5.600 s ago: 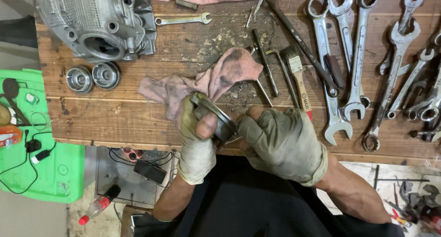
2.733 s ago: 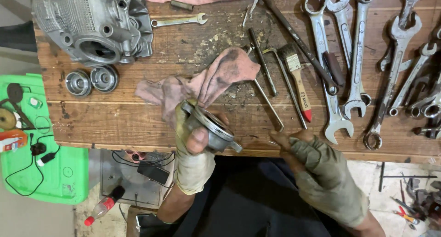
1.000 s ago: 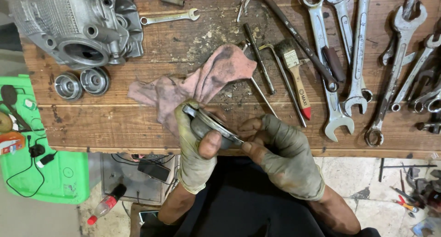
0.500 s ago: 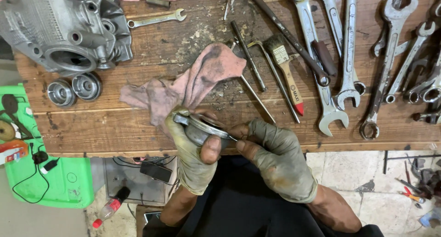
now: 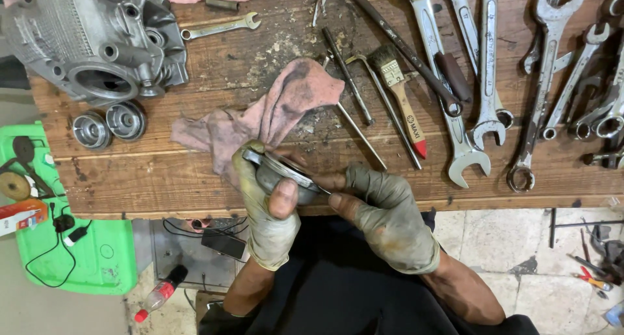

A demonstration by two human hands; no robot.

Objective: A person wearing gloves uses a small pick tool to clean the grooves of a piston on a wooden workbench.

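Metal part: round grey metal cap with a flat rim [image 5: 281, 174], held up over the near edge of the wooden bench [image 5: 162, 179], tilted so its rim faces the other hand.
Left hand [image 5: 268, 211]: gloved, fingers wrapped tight around the cap so it stays put.
Right hand [image 5: 390, 218]: gloved, fingertips pinched narrow on the cap's rim.
Rag: dirty pink cloth [image 5: 273, 114] lies just behind, close for wiping.
Tools: steel spanners [image 5: 481, 81] lie in a row, easy to grab.
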